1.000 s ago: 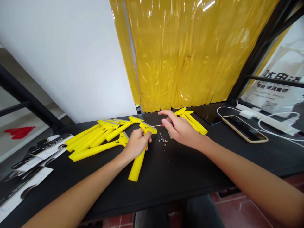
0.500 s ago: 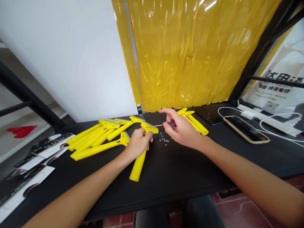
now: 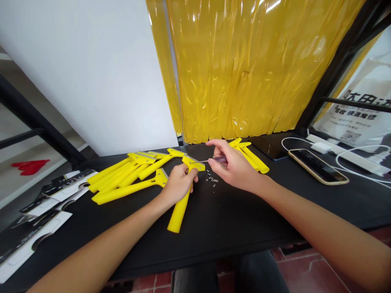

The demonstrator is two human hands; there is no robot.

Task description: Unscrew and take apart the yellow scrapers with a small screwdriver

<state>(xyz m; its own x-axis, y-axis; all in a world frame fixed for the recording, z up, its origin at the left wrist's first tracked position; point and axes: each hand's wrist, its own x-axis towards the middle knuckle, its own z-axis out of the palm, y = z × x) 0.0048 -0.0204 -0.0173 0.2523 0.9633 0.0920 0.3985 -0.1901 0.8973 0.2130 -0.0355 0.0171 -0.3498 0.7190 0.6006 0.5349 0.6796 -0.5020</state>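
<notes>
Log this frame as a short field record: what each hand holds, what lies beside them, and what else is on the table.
left hand: grips a yellow scraper by its neck, handle end resting on the black table
right hand: holds a small screwdriver, tip pointed at the scraper's head
between hands: small screws loose on the table
left of hands: pile of yellow scrapers
behind right hand: more yellow scrapers
far left: packaging cards
right: phone with white cable

White wall [image 3: 91, 73], yellow plastic curtain [image 3: 244, 69] — black table [image 3: 232, 219].
</notes>
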